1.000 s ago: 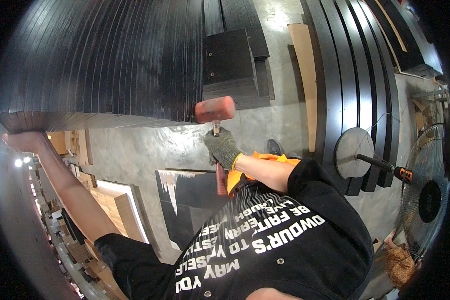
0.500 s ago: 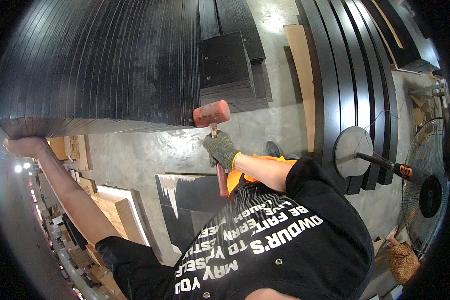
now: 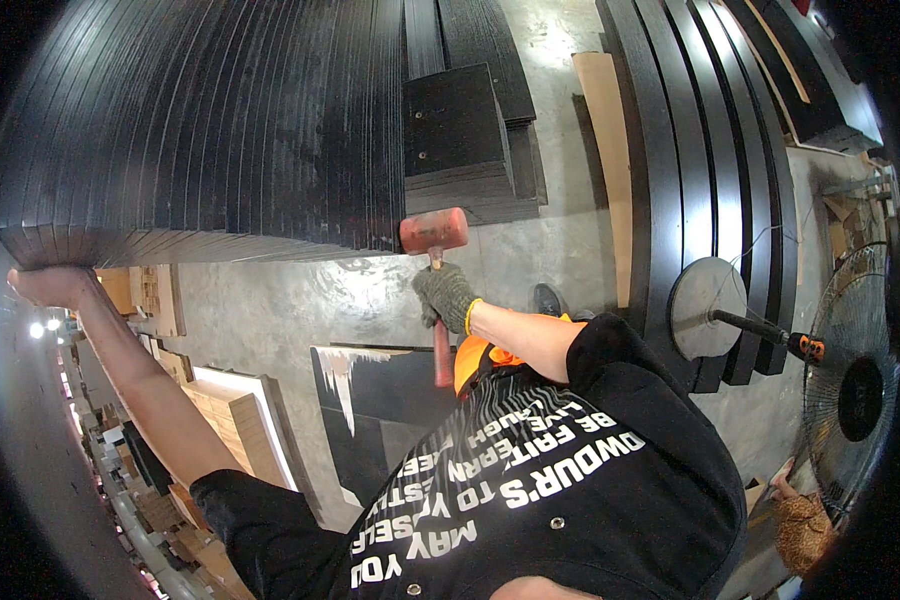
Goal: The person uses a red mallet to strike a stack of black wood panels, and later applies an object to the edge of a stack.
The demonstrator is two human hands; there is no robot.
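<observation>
A big stack of black panels [image 3: 210,130] stands on edge across the upper left. My bare left hand [image 3: 55,285] presses against its lower left corner; its fingers are hard to make out. My right hand [image 3: 445,295], in a grey knit glove, grips the wooden handle of a red rubber mallet [image 3: 433,230]. The mallet's head sits at the stack's lower right corner, touching or nearly touching the panel ends. My black printed shirt [image 3: 530,480] fills the lower middle.
A pile of smaller black square panels [image 3: 460,130] lies beyond the mallet. Long black boards [image 3: 690,150] and a light wooden board [image 3: 605,150] run along the right, beside a round black stand base [image 3: 708,305] and a fan [image 3: 855,395]. A black panel [image 3: 380,390] and wooden boxes [image 3: 235,420] lie on the concrete floor.
The mallet head has shifted only slightly, a little lower by the stack's corner. My left hand stays on the stack's left corner.
</observation>
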